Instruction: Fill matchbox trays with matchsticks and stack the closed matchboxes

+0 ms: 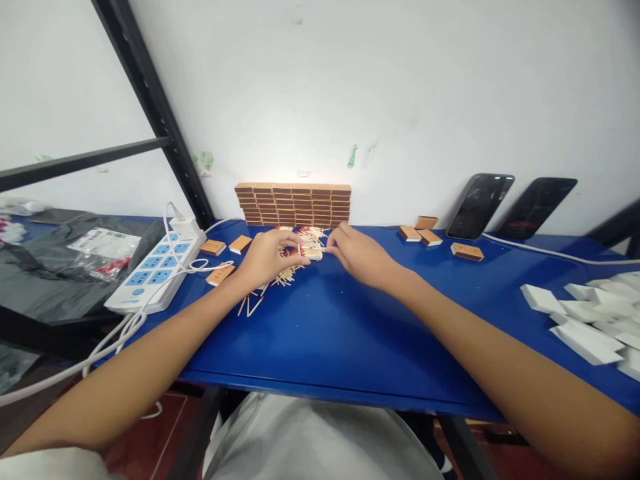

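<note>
Both my hands meet over a loose pile of red-tipped matches (280, 277) on the blue table (350, 333). My left hand (270, 257) and my right hand (357, 253) pinch the two ends of a small white tray of matches (313, 251) between their fingertips. Behind the hands a wall of stacked brown matchboxes (294, 205) stands against the white wall.
A white and blue power strip (155, 270) with cables lies left. Loose brown matchboxes (220, 248) sit near it, and others (425, 233) right. Two dark phones (480, 205) lean on the wall. White inner trays (595, 320) are heaped at right. A black rack post (155, 113) stands left.
</note>
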`<action>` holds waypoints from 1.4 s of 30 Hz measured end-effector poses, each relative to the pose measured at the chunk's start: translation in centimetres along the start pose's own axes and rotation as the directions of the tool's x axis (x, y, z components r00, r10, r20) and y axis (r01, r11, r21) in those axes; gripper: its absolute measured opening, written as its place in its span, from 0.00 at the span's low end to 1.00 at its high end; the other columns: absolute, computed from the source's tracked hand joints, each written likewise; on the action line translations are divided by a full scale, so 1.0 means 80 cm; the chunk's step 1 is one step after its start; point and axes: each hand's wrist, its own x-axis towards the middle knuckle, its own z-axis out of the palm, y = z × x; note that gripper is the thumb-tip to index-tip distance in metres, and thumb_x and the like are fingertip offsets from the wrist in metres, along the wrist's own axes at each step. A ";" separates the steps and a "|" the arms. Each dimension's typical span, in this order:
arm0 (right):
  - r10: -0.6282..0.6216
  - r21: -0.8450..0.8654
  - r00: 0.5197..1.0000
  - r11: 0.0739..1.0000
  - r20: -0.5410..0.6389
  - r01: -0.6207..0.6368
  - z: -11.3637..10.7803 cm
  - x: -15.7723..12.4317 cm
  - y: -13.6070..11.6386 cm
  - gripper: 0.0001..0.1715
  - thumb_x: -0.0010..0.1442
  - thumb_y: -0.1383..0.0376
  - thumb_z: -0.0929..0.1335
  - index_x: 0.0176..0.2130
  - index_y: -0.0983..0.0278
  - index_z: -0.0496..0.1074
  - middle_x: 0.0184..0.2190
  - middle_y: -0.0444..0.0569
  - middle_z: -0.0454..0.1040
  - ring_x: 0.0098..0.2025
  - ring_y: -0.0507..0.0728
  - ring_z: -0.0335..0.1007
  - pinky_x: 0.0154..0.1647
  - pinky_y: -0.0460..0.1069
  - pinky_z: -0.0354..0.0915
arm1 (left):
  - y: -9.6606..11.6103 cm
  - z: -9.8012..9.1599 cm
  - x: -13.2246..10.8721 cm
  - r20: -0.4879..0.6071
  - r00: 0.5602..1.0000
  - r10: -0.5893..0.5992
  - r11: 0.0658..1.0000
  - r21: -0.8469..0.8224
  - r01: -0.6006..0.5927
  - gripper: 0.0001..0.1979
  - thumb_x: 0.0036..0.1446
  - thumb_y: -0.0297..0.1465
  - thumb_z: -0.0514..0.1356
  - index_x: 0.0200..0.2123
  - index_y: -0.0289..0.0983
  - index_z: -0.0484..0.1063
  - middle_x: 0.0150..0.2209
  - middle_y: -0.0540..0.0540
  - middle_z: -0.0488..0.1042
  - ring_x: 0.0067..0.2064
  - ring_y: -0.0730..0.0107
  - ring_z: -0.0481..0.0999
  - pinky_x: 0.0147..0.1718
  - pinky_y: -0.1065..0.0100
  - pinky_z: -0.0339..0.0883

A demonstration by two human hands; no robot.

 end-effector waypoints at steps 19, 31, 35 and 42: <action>0.139 0.318 0.961 0.946 -0.239 -0.058 0.011 -0.003 -0.013 0.07 0.70 0.65 0.65 0.40 0.63 0.73 0.37 0.49 0.72 0.36 0.55 0.67 0.38 0.49 0.61 | 0.008 -0.002 0.001 -0.101 0.989 -0.111 0.994 -0.022 0.109 0.21 0.47 0.47 0.76 0.38 0.39 0.81 0.41 0.44 0.85 0.43 0.55 0.85 0.44 0.61 0.78; 0.109 0.277 0.994 0.954 0.030 -0.113 0.045 0.010 -0.057 0.06 0.66 0.66 0.69 0.35 0.63 0.73 0.39 0.49 0.76 0.37 0.55 0.70 0.40 0.49 0.62 | 0.006 -0.007 0.001 -0.243 0.963 -0.117 0.992 0.022 0.126 0.20 0.50 0.48 0.74 0.38 0.39 0.80 0.40 0.44 0.85 0.44 0.55 0.85 0.42 0.62 0.77; 0.094 0.220 0.990 0.969 0.104 -0.115 0.040 0.008 -0.053 0.10 0.70 0.65 0.67 0.35 0.63 0.72 0.39 0.51 0.76 0.39 0.56 0.72 0.43 0.50 0.63 | 0.005 -0.007 0.002 -0.227 0.967 -0.118 0.991 0.032 0.129 0.20 0.50 0.47 0.75 0.38 0.39 0.80 0.41 0.44 0.85 0.44 0.54 0.85 0.43 0.61 0.76; 0.007 0.158 0.990 0.987 0.142 -0.030 0.027 -0.008 -0.027 0.08 0.73 0.67 0.63 0.42 0.66 0.71 0.43 0.55 0.75 0.44 0.58 0.71 0.48 0.51 0.64 | 0.001 -0.007 0.002 -0.195 0.974 -0.120 0.989 0.058 0.134 0.20 0.49 0.48 0.75 0.37 0.40 0.81 0.41 0.44 0.85 0.44 0.54 0.85 0.44 0.59 0.77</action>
